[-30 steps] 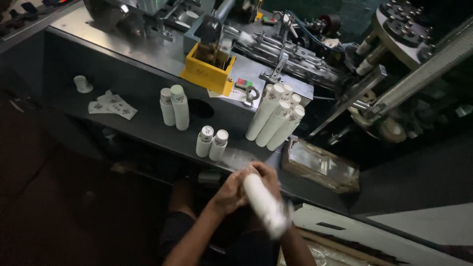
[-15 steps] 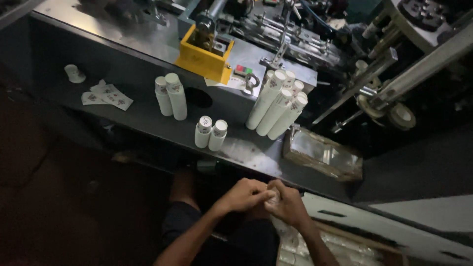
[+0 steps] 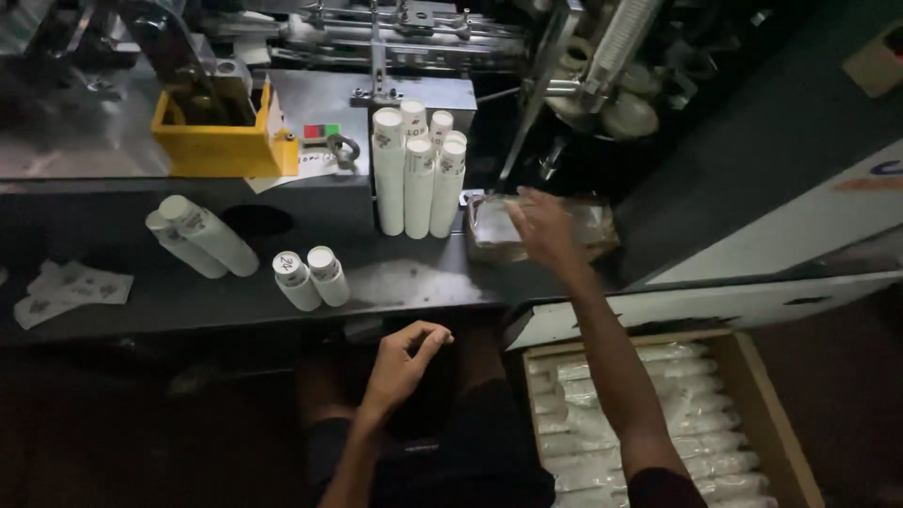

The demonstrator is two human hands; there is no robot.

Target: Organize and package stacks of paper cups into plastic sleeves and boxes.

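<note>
My right hand (image 3: 543, 226) reaches forward over a pile of clear plastic bags (image 3: 593, 226) on the dark worktop (image 3: 414, 282), fingers spread, touching or just above it. My left hand (image 3: 403, 362) hovers empty over my lap, fingers loosely curled. Several tall stacks of white paper cups (image 3: 414, 169) stand upright just left of the bags. Two short cup stacks (image 3: 310, 277) and two longer ones (image 3: 199, 237) lie further left. A cardboard box (image 3: 752, 376) at my lower right holds several bagged cup stacks (image 3: 630, 442).
A yellow bin (image 3: 221, 146) sits on the machine bed behind the worktop. Machine rods and rollers (image 3: 602, 85) fill the back. Flat paper blanks (image 3: 71, 287) lie at the far left. A white panel (image 3: 752, 245) runs along the right.
Both hands were together at my lap holding a wrapped cup stack. Now the stack is gone from them, the right hand has reached to the plastic bags, and the view has shifted right.
</note>
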